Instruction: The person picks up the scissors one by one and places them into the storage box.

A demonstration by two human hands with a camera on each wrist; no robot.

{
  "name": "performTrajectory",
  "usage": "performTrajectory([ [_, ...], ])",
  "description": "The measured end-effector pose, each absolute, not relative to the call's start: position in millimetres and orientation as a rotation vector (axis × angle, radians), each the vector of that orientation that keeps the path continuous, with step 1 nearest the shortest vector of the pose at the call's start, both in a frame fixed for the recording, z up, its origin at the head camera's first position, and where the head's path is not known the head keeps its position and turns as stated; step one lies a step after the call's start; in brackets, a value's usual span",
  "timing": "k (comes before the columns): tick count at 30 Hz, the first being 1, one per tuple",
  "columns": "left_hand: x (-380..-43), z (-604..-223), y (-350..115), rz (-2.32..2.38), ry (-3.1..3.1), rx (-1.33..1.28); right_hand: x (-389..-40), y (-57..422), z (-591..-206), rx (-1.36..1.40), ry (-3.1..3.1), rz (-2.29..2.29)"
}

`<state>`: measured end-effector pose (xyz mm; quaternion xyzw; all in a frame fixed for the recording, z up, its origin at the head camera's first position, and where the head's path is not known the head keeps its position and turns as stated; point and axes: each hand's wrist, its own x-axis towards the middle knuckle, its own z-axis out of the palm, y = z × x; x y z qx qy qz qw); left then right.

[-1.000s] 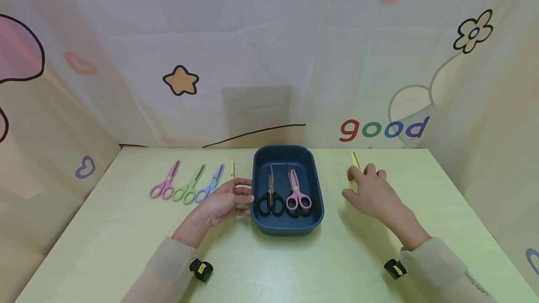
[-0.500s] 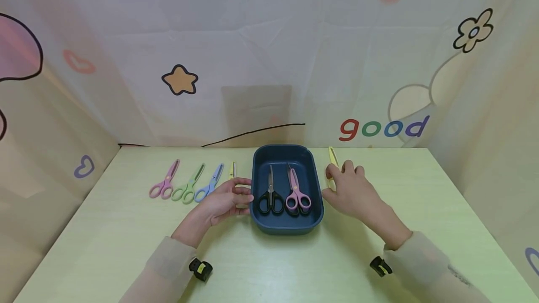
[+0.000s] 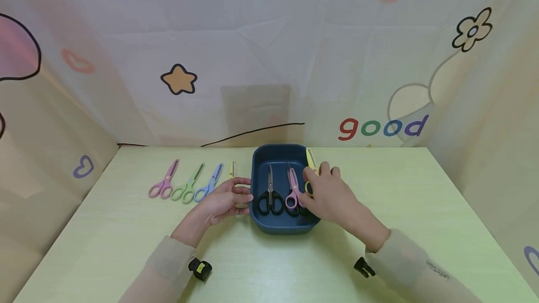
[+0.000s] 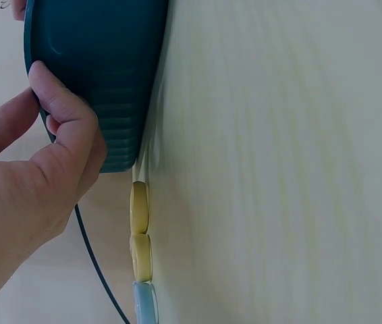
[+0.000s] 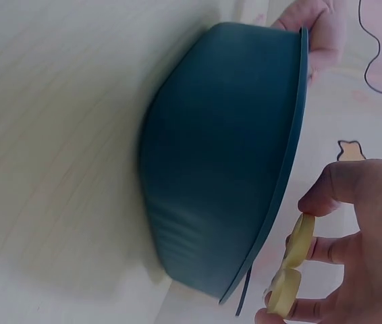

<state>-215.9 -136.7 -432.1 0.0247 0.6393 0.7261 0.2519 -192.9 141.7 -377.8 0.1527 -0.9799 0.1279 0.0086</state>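
My right hand (image 3: 332,195) holds yellow scissors (image 3: 310,157) by the handles over the right rim of a dark blue bin (image 3: 286,227). In the right wrist view, the yellow handle loops (image 5: 299,246) sit between thumb and fingers, just above the rim. My left hand (image 3: 225,200) pinches the bin's left rim between thumb and fingers, which the left wrist view also shows. Inside the bin lie black-handled scissors (image 3: 271,195) and pink scissors (image 3: 293,188) on top of another black-handled pair (image 3: 290,212), partly hidden.
Left of the bin, pink scissors (image 3: 164,182), green scissors (image 3: 189,186) and blue scissors (image 3: 209,183) lie in a row on the pale table (image 3: 126,247). Another yellow pair (image 3: 232,169) is partly behind my left hand. A printed curtain (image 3: 202,36) stands behind.
My right hand has carried the yellow scissors leftward from the table's right side to over the bin's right rim. My left hand has stayed on the left rim.
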Motion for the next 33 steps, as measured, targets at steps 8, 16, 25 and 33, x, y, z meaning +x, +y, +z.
performTrajectory([
  [8, -215, -431, -137, 1.973, 1.739, 0.063, -190, 120, -381, 0.562, -3.054, 0.351],
  [16, -216, -432, -137, 1.970, 1.741, 0.059, -189, 105, -392, 0.647, -3.047, 0.305],
  [25, -217, -434, -137, 1.975, 1.739, 0.061, -190, 101, -402, 0.625, -3.084, 0.251],
  [33, -216, -433, -137, 1.975, 1.744, 0.060, -193, 99, -406, 0.634, -3.127, 0.233],
])
